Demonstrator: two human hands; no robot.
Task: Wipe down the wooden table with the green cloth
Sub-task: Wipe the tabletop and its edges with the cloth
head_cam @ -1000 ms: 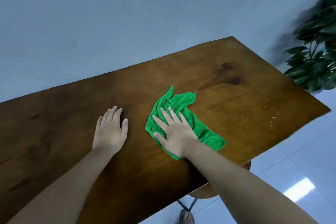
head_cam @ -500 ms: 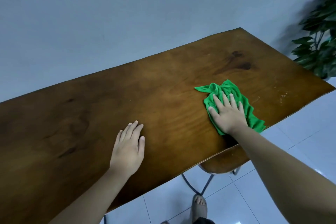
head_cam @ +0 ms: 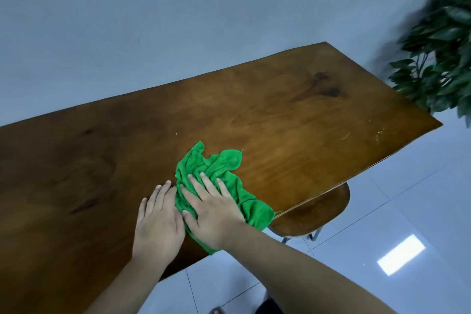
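A crumpled green cloth [head_cam: 215,169] lies on the brown wooden table [head_cam: 280,120], near its front edge. My right hand [head_cam: 212,211] presses flat on the cloth's near half, fingers spread, and part of the cloth is hidden under the palm. One corner of the cloth hangs slightly over the table's edge. My left hand [head_cam: 159,224] rests flat on the bare wood right beside it, its fingers touching the cloth's left edge and the right hand's thumb.
A round wooden stool [head_cam: 313,214] with metal legs stands under the table's front edge to the right. A leafy green plant [head_cam: 443,53] fills the right side beyond the table's end. Behind the table is a plain wall; below is a glossy tiled floor.
My right hand has slid the cloth back leftward along the front edge, from the right end to beside my left hand. The two hands now touch.
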